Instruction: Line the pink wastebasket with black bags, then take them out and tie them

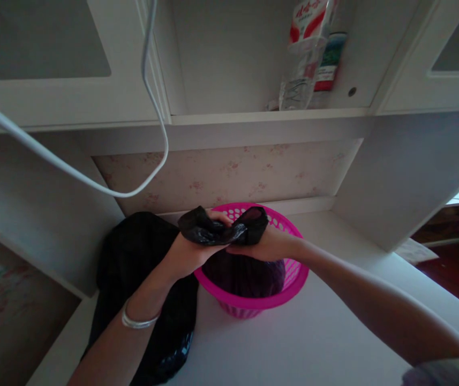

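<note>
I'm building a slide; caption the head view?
Left grip and right grip holding bunched black plastic over a pink basket.

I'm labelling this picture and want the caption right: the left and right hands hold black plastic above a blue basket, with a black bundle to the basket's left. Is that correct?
Not quite: the head view shows that the basket is pink, not blue. The left hand and right hand do hold black plastic above it, with a black bundle to its left.
</note>
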`<state>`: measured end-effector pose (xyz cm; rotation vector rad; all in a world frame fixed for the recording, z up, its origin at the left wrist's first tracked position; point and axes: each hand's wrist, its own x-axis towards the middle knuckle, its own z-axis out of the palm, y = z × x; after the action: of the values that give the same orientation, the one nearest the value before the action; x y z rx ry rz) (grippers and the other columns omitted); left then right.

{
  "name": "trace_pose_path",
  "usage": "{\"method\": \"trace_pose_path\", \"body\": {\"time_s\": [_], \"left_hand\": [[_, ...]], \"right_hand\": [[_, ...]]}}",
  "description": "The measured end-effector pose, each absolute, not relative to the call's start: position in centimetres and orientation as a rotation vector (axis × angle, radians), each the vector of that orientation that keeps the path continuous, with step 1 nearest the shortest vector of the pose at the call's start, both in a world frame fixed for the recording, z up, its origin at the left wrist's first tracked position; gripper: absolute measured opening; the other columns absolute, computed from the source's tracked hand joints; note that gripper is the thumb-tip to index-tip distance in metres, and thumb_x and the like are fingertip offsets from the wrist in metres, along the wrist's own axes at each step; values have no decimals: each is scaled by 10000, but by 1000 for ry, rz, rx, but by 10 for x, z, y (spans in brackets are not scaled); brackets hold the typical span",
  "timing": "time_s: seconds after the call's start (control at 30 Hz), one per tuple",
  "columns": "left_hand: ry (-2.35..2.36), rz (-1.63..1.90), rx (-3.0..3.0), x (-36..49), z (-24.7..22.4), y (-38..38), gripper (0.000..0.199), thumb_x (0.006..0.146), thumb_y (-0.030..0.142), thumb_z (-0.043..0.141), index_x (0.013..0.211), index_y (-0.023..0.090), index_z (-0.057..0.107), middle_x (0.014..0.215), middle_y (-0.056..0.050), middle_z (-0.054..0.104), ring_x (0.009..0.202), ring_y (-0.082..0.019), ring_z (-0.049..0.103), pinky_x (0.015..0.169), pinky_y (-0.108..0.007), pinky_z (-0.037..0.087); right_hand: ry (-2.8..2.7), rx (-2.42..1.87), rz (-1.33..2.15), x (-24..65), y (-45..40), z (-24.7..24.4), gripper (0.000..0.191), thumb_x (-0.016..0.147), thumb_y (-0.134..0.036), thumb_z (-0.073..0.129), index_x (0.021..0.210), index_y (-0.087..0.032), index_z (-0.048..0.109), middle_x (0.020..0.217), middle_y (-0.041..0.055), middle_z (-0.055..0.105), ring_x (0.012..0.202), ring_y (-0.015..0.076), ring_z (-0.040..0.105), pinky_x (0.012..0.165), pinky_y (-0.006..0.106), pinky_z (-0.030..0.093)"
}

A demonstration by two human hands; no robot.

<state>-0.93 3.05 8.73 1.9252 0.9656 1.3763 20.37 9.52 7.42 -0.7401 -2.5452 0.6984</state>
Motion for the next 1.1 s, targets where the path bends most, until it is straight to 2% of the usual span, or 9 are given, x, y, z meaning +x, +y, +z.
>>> {"method": "trace_pose_path", "body": {"time_s": [0.1, 0.17, 0.33, 0.53, 0.63, 0.73, 0.83, 0.97, 1.1], "left_hand": [[1125, 1322, 2027, -35, 66, 17, 372, 850, 349, 818, 1184, 222, 712, 1119, -68, 788, 1034, -264, 737, 952, -408, 586], [1206, 1229, 2189, -47, 50, 9, 352, 899, 374, 776, 1217, 233, 716, 1177, -88, 780, 1092, -280, 722, 974, -443, 570], [1211, 1087, 2517, -49, 31, -4, 100, 955, 324, 716, 978, 231, 744, 969, -39, 771, 986, -235, 712, 1170, -543, 395], [1229, 1152, 2565, -42, 32, -1, 257, 1009, 455, 629, 922, 220, 684, 909, -40, 732, 944, -240, 681, 1103, -511, 446], [1191, 1115, 2655, -40, 29, -1, 318, 1025, 484, 583, 895, 217, 697, 937, -65, 755, 1005, -269, 697, 1057, -492, 494], [1220, 1096, 2693, -35, 23, -3, 353, 1030, 494, 563, 919, 207, 736, 974, -109, 787, 990, -319, 732, 935, -510, 567], [1274, 1167, 2611, -34, 13, -6, 280, 994, 478, 633, 1034, 239, 774, 1033, -120, 806, 990, -366, 744, 881, -546, 596], [1299, 1245, 2538, -35, 5, -7, 228, 1003, 415, 622, 1164, 314, 749, 1077, -83, 792, 1081, -347, 724, 993, -548, 565], [1213, 1197, 2619, -32, 15, 0, 226, 1001, 459, 633, 963, 265, 742, 936, -54, 763, 989, -292, 721, 1062, -535, 509]], "right_hand": [[-2446, -873, 679, 215, 105, 73, 107, 921, -287, 687, 916, -220, 770, 936, 19, 803, 890, 235, 737, 867, 384, 597], [-2393, -910, 689, 218, 107, 77, 108, 918, -263, 677, 945, -217, 771, 959, 25, 805, 918, 248, 740, 880, 402, 603], [-2237, -791, 708, 210, 107, 100, 234, 923, -281, 670, 1135, -269, 768, 1158, 19, 798, 1108, 283, 726, 1060, 499, 559], [-2152, -743, 680, 203, 110, 115, 334, 929, -365, 676, 1249, -299, 743, 1256, 4, 774, 1201, 290, 701, 1134, 519, 513], [-2305, -695, 696, 206, 105, 107, 273, 907, -363, 685, 1156, -301, 780, 1169, -21, 802, 1119, 265, 730, 1092, 456, 544], [-2466, -709, 747, 208, 90, 99, 168, 882, -357, 697, 994, -304, 809, 938, -42, 823, 910, 239, 757, 930, 388, 610], [-2590, -629, 798, 210, 69, 98, 154, 883, -356, 687, 946, -295, 813, 862, -37, 815, 810, 225, 751, 801, 343, 618], [-2637, -573, 667, 218, 53, 102, 167, 894, -312, 655, 818, -284, 801, 828, 5, 804, 821, 252, 751, 842, 381, 610], [-2163, -840, 525, 223, 69, 114, 48, 795, -290, 757, 827, -268, 785, 891, 34, 797, 934, 317, 746, 980, 509, 594]]}}
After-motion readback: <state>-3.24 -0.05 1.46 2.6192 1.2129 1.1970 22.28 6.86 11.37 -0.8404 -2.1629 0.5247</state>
